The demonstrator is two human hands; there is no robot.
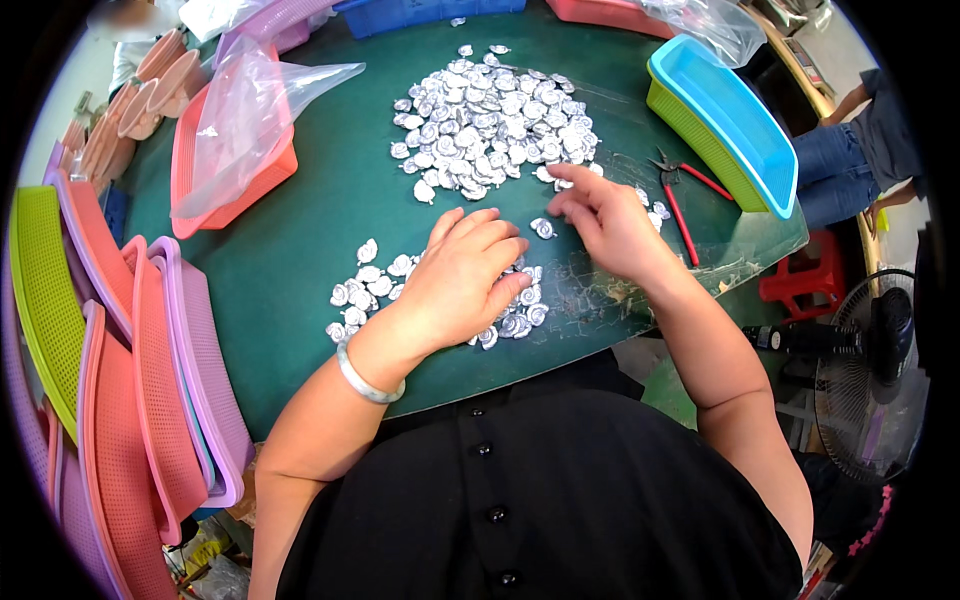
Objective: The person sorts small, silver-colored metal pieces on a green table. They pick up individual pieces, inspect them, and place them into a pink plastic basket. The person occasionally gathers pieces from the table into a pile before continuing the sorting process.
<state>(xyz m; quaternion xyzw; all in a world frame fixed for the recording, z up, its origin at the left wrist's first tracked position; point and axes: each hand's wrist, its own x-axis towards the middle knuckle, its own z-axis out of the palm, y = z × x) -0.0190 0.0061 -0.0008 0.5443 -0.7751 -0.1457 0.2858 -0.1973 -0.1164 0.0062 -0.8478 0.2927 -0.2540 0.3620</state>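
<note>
A large heap of small silver metal parts (495, 120) lies at the far middle of the green table (300, 240). A smaller group of the same silver parts (375, 285) sits near the front edge. My left hand (465, 275) rests palm down on that smaller group, fingers apart, a pale bangle on the wrist. My right hand (605, 225) hovers between the two piles, fingertips touching a single silver part (543, 228). Whether it grips anything is not clear.
Red-handled cutters (680, 200) lie right of my right hand. A blue and green basket (725, 120) stands at the far right. An orange basket with a plastic bag (230, 150) sits far left. Stacked pink, purple and green baskets (140, 380) line the left side. A fan (870, 370) stands at right.
</note>
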